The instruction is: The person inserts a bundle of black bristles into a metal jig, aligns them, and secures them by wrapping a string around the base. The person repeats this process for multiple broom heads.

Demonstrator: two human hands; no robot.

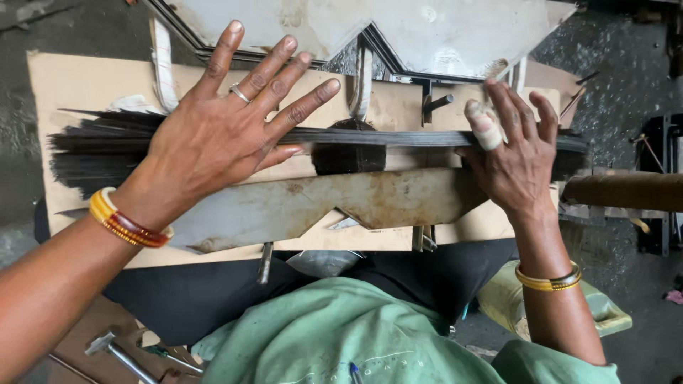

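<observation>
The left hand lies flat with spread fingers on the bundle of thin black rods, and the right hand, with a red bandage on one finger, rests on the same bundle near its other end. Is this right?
Not quite. In the head view the bandage on the right hand is white, not red. The rest holds: the left hand lies flat with spread fingers on the bundle of thin black rods, and the right hand rests near its other end.

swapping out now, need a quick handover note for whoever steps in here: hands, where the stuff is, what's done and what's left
Left hand: open, fingers spread, pressing flat on the bundle of thin black strands.
Right hand: open, one finger taped, resting on the bundle's right part.
The bundle lies crosswise over the cardboard sheet, between the rusty metal plates, its left end fanned out.
A hammer lies lower left.
Done: strands laid in place. Left: cannot tell.
</observation>
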